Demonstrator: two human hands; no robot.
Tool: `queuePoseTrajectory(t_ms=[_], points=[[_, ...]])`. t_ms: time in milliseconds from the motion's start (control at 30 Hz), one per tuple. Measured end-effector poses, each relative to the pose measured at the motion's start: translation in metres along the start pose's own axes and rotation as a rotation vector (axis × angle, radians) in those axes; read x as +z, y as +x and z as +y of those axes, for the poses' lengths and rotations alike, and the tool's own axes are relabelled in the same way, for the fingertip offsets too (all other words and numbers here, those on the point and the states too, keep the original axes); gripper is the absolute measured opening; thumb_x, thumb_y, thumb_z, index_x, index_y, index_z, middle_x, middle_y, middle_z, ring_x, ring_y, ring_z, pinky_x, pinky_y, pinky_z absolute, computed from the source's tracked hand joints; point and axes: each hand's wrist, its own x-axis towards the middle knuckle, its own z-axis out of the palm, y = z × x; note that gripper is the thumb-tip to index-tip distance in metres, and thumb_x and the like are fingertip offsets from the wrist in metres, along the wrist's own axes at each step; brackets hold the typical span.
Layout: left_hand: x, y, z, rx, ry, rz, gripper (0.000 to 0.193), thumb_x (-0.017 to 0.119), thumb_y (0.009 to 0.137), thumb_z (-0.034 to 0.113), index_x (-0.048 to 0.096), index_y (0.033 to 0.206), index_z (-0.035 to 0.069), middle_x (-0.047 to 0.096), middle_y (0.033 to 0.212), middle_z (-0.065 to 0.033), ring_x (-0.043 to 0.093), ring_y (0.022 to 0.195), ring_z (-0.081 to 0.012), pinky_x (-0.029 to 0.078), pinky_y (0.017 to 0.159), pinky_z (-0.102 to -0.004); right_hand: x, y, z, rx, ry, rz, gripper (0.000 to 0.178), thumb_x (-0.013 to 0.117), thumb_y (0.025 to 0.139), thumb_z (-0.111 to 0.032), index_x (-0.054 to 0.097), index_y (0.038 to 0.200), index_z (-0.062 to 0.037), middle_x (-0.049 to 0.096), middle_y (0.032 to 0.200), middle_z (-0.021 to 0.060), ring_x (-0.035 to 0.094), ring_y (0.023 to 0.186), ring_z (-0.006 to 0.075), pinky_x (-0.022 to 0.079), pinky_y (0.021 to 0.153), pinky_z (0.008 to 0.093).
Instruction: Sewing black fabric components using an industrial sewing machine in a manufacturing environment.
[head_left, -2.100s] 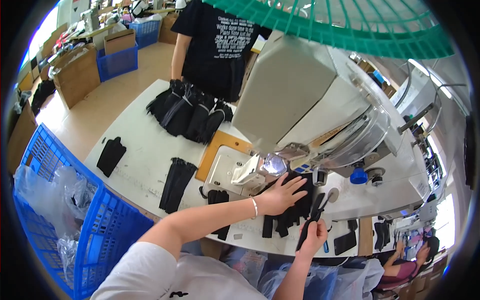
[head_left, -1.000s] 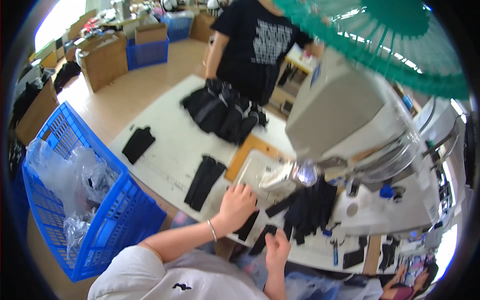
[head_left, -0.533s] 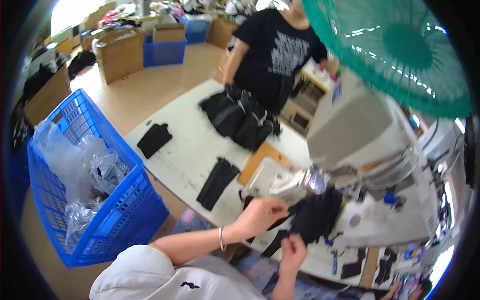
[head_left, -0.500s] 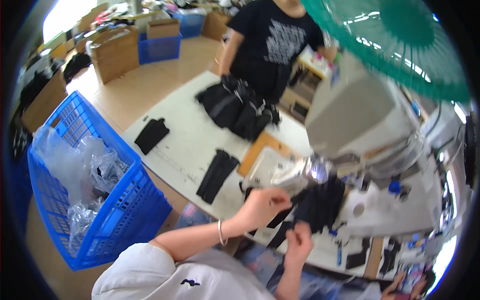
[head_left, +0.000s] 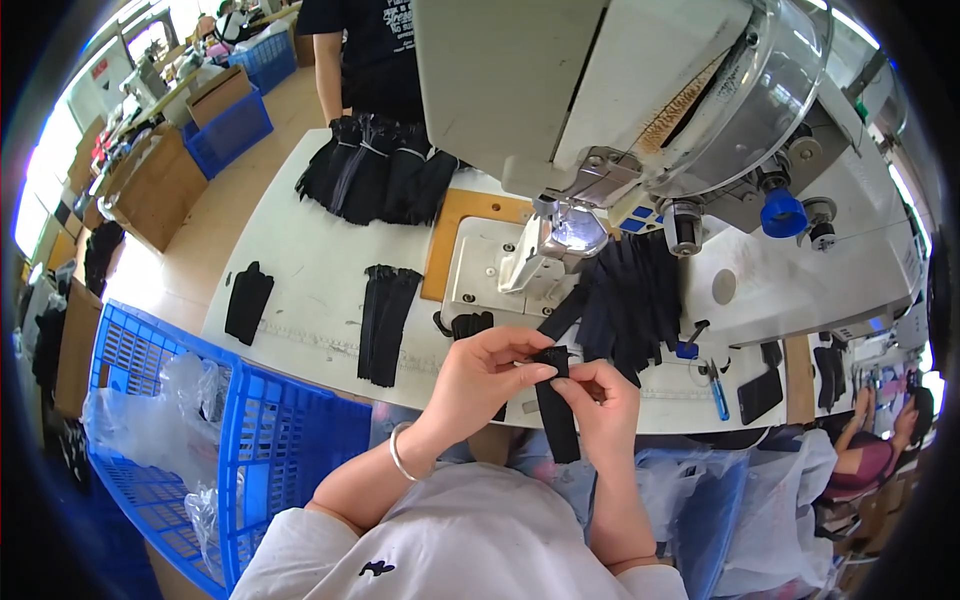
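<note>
My left hand [head_left: 488,378] and my right hand [head_left: 603,400] meet in front of my chest at the table's near edge. Between them they pinch the top of a black fabric strip [head_left: 560,428], whose lower end hangs down. Just beyond the hands stands a sewing machine with a lit presser foot area [head_left: 575,230]. Against its bed, to the right, lies a fanned pile of black strips [head_left: 632,300]. A small black bundle [head_left: 471,325] sits just past my left hand, partly covered by it.
Black bundles [head_left: 388,325] lie on the white table [head_left: 300,290], with a larger tied heap [head_left: 370,170] at the back, near a standing person. A blue basket [head_left: 230,440] holding plastic bags stands at left. Blue-handled snips [head_left: 719,392] lie at right.
My hands have come together on the black strip; before, they were apart. The view has swung, bringing the machine head closer to the middle, and the green fan cover has left the picture.
</note>
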Motion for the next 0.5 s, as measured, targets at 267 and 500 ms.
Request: queuePoseTrajectory(t_ms=[267,500], points=[[0.001,0.007,0.003,0.005,-0.094,0.049,0.021,0.067,0.081,-0.005,0.063,0.101,-0.004,0.068,0.094,-0.0079,0.063,0.085,-0.0105,0.052,0.079,-0.0234,0.000,0.011,-0.004,-0.015,-0.024,-0.020,0.012,0.072,0.079,-0.006,0.063,0.081,0.0018,0.062,0.068,0.0031,0.052,0.059,0.0043,0.041,0.056,0.0204],[0.002,0.020,0.004,-0.036,-0.132,0.105,0.019,0.069,0.081,-0.002,0.064,0.099,-0.002,0.068,0.090,-0.0070,0.064,0.082,-0.0102,0.052,0.075,-0.0222,0.001,0.023,0.001,0.062,0.154,-0.033,0.011,0.070,0.081,-0.006,0.066,0.088,0.0017,0.063,0.073,0.0043,0.053,0.062,0.0054,0.041,0.056,0.0208]])
